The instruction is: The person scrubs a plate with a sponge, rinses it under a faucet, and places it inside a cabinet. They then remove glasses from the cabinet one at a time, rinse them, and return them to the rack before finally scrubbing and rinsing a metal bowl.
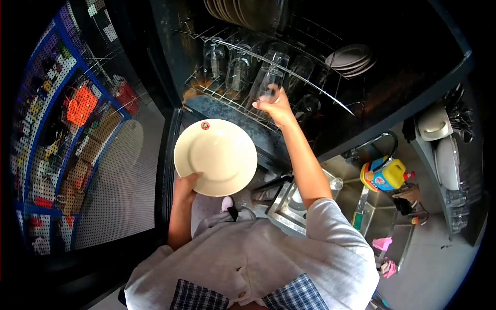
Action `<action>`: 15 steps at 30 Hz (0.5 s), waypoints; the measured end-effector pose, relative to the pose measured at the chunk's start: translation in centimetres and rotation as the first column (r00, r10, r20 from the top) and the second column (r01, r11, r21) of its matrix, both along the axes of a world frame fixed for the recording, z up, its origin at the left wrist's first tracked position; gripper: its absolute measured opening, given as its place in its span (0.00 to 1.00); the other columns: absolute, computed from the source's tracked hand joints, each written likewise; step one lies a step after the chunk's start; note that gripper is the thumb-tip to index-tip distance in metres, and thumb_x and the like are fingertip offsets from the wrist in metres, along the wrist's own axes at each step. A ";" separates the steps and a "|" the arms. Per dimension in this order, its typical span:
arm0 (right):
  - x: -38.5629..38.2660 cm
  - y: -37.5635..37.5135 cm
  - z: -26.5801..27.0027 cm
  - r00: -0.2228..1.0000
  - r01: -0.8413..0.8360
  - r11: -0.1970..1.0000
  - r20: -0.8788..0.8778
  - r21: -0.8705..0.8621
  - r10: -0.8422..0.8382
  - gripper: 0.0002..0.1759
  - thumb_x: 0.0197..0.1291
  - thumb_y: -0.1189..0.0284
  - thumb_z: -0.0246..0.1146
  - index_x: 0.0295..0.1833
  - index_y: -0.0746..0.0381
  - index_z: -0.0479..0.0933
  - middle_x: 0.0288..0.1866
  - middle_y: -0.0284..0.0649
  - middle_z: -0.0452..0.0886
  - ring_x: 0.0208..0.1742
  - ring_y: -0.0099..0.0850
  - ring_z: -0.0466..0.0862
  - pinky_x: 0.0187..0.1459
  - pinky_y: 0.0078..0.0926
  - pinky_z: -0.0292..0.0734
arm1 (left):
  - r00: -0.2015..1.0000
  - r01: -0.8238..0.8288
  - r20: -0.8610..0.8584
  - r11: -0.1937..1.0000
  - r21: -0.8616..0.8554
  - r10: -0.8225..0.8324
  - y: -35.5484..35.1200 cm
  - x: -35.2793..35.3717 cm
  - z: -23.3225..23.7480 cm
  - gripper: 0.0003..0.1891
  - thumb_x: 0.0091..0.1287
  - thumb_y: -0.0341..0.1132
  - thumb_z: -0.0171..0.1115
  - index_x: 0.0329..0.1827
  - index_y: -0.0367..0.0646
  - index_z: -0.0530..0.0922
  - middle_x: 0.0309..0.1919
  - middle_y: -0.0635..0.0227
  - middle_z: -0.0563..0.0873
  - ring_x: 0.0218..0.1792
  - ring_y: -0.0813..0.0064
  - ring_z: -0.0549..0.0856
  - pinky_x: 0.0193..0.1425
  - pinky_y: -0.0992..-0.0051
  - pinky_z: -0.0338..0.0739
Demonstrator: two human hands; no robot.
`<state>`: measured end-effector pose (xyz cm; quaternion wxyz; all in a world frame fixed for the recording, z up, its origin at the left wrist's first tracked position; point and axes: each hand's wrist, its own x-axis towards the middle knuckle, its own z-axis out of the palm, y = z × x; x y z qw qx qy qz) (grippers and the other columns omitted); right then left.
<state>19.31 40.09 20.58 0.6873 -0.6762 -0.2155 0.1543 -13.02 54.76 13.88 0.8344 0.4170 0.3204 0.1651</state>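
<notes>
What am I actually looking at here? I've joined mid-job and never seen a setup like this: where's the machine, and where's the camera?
There's no machine: these are a person's own two bare hands. The single picture comes from a camera worn on the head, looking forward and down, so the shirt shows at the bottom.

The left hand holds a cream plate by its near edge, thumb on top. The right hand has its fingers around a clear glass at the wire rack; whether the rack bears any of its weight, I can't tell.

More glasses stand on the rack, with stacked dishes farther right. Below right is a metal sink with a yellow bottle.
</notes>
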 end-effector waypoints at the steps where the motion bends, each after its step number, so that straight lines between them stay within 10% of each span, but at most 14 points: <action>1: 0.2 0.1 0.0 1.000 0.006 1.000 0.027 -0.006 -0.006 0.48 0.35 0.77 0.78 0.63 0.66 0.59 0.47 0.50 0.77 0.48 0.38 0.81 0.48 0.35 0.80 | 1.000 -0.003 -0.001 1.000 -0.001 0.003 0.1 0.0 0.0 0.29 0.58 0.18 0.57 0.66 0.31 0.66 0.54 0.50 0.78 0.52 0.56 0.82 0.52 0.64 0.82; 15: 1.5 2.7 -3.7 0.841 0.266 0.963 0.498 -0.037 -0.214 0.60 0.30 0.71 0.79 0.71 0.67 0.53 0.60 0.55 0.74 0.60 0.45 0.78 0.61 0.37 0.71 | 0.997 -0.048 -0.057 0.998 -0.049 0.045 -0.4 -0.7 0.2 0.32 0.55 0.16 0.58 0.67 0.35 0.64 0.56 0.52 0.77 0.55 0.56 0.80 0.54 0.64 0.81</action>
